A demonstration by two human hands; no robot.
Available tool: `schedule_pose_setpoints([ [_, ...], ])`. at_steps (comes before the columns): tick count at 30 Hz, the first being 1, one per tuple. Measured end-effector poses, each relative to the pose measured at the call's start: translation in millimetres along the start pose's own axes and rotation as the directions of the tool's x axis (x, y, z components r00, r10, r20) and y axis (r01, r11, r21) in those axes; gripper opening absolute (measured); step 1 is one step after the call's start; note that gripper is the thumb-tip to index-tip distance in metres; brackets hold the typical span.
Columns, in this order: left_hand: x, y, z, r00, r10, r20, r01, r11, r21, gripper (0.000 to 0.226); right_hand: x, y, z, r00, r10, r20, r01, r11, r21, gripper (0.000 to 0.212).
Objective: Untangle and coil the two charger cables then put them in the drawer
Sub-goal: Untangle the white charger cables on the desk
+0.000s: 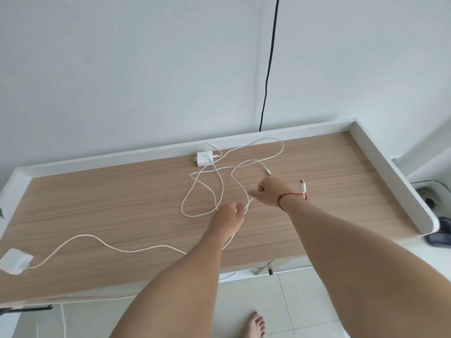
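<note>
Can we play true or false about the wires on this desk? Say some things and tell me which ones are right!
1. The left hand and the right hand both pinch the cables. True.
2. The red string is on the left wrist. False: it is on the right wrist.
3. A white plug lies by the back edge of the desk. True.
4. The cables are already rolled up neatly. False: they lie in loose, crossing loops on the desk.
5. The cord hanging down the wall is white. False: it is black.
</note>
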State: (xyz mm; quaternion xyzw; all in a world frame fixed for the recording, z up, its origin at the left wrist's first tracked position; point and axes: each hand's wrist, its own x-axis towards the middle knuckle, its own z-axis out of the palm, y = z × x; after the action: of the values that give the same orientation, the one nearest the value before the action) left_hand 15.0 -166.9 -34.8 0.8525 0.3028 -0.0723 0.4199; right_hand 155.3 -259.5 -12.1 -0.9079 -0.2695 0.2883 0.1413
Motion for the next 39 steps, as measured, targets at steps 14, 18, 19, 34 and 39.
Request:
schedule_pose_setpoints([
  [14, 25, 31, 51, 0.998, -0.014, 0.065, 0.012, 0.999, 0.029, 0.034, -16, 99, -31, 0.991, 0.132, 0.016, -0.133, 0.990, 0.038, 0.032],
  [18, 27, 33, 65, 0.996, -0.003, 0.084, -0.005, 0.996, 0.091, 0.029, -19, 118, -27, 0.969, 0.215, -0.124, -0.237, 0.952, -0.196, 0.023],
  [19, 28, 32, 68, 0.996, 0.002, 0.084, -0.010, 0.996, 0.094, 0.027, -20, 120, -25, 0.960, 0.230, -0.161, -0.265, 0.934, -0.241, 0.022],
  [34, 28, 24, 75, 0.998, 0.054, 0.028, -0.057, 0.990, 0.126, 0.007, -17, 137, -12, 0.895, 0.401, -0.196, -0.410, 0.912, -0.003, 0.035],
  [39, 22, 32, 83, 0.992, 0.126, 0.006, -0.125, 0.981, 0.151, 0.020, -29, 145, -7, 0.889, 0.429, -0.161, -0.431, 0.902, 0.029, 0.037],
])
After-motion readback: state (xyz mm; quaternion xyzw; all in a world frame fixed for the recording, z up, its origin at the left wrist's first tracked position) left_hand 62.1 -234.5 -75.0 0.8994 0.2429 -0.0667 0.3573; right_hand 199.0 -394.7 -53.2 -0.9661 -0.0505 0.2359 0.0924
